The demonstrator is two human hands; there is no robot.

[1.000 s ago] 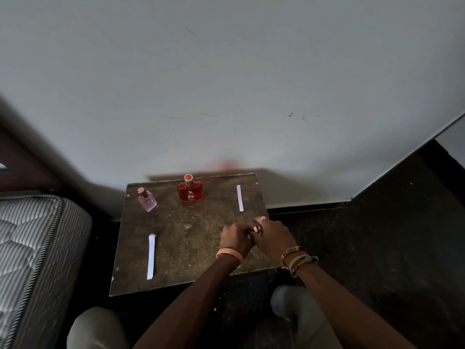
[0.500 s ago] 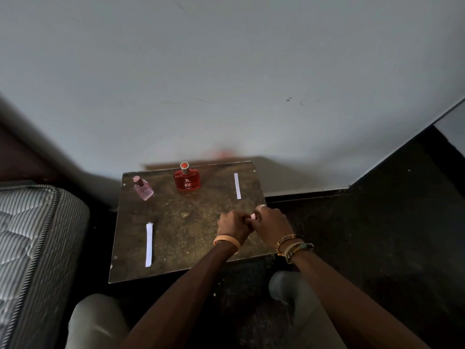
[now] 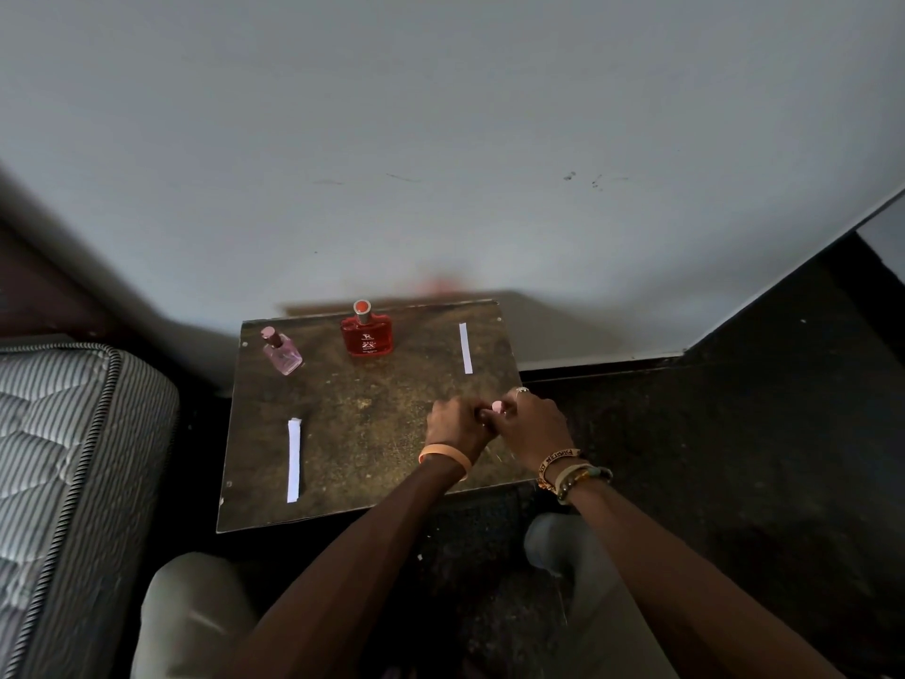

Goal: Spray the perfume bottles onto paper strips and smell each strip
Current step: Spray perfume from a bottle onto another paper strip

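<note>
A red perfume bottle (image 3: 367, 335) stands at the table's back middle, and a small pink bottle (image 3: 282, 352) stands at the back left. One white paper strip (image 3: 465, 347) lies at the back right, another paper strip (image 3: 294, 460) at the front left. My left hand (image 3: 455, 426) and my right hand (image 3: 531, 426) meet over the table's front right. Their curled fingers close together around a small pink-topped object (image 3: 497, 406). Most of that object is hidden, so I cannot tell what it is.
The brown table (image 3: 372, 433) stands against a pale wall. A striped mattress (image 3: 73, 458) lies to its left, and dark floor (image 3: 710, 458) spreads to the right. My knees (image 3: 196, 605) are below the table's front edge.
Both hands have stayed joined at the same spot on the table. The bottles and strips have not moved; only the camera has tilted slightly.
</note>
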